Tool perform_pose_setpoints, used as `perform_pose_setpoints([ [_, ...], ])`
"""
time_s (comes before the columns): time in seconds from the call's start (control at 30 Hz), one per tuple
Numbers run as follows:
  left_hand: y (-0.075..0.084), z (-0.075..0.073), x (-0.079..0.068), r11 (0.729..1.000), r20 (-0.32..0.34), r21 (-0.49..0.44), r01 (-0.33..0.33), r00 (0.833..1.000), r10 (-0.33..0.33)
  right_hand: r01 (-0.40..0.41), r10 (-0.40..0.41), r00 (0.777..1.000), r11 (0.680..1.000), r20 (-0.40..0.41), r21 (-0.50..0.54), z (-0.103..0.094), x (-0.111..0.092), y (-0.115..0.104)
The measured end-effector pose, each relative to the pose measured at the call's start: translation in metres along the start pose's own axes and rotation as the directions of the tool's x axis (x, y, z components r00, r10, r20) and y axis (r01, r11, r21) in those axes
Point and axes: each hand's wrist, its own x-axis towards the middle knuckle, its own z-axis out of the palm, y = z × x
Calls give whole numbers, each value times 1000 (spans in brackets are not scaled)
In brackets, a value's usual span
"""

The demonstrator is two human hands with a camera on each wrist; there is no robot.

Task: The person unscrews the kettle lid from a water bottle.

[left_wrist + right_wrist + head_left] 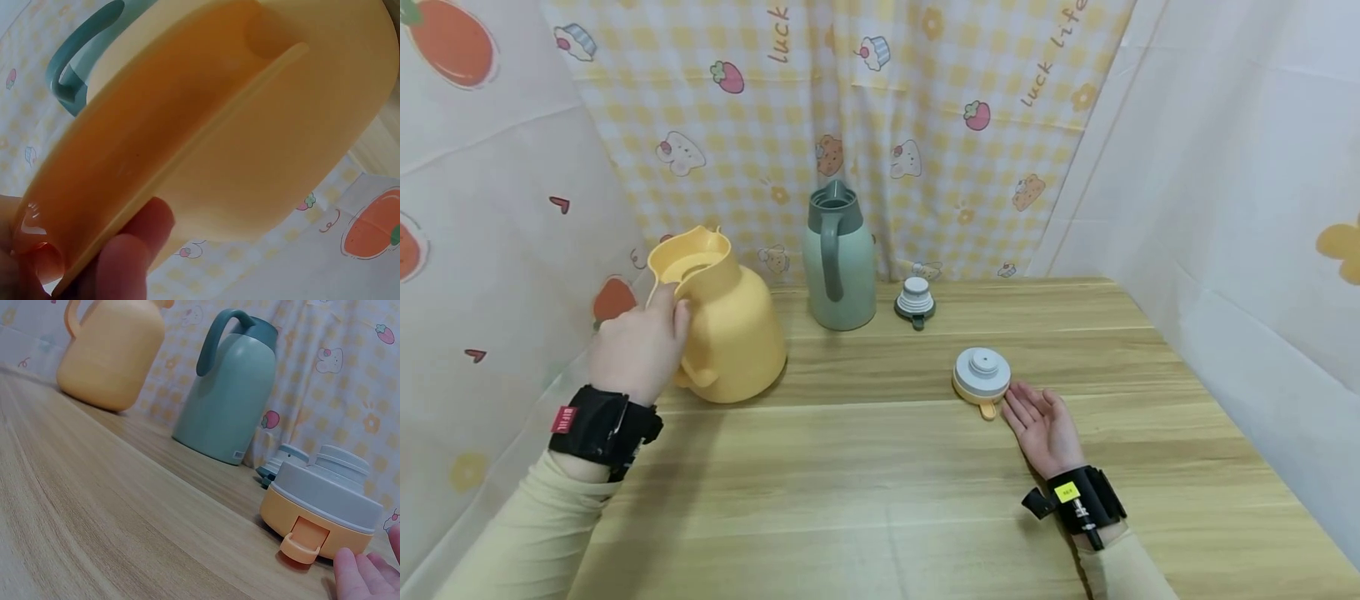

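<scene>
At the left of the table stands a yellow thermos jug (741, 333), its top uncovered. My left hand (638, 346) grips the upper part of its handle; in the left wrist view, fingers curl round the hollow orange-yellow handle (137, 150). On the right, a white and yellow lid (982, 374) lies upside down, its yellow tab towards me. My right hand (1043, 427) rests palm up beside this lid, fingers extended, fingertips (351, 569) right at its edge. The right hand holds nothing.
A green thermos jug (842, 275), also without its lid, stands at the back near the curtain (910, 192). Right of it sits a white and dark green lid (915, 302), plug side up. White cloth walls (1232, 208) border the wooden table (865, 483).
</scene>
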Motion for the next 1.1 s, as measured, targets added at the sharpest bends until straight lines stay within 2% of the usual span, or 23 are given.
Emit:
perform_pose_setpoints([
  [0.13,1,3,0,1000,-19,10,20,1000,-20,14,-14,1000,1000,28,-23,0,-2,0],
  [0.3,1,9,8,999,-24,11,40,999,-39,19,-19,999,1000,42,12,-3,-3,-1],
  [0.63,-13,24,27,997,-41,14,70,997,-69,-1,1,1000,999,7,40,-1,1,0],
  [1.1,-24,29,40,993,0,27,118,993,-118,9,-9,1000,1000,-15,22,2,1,0],
])
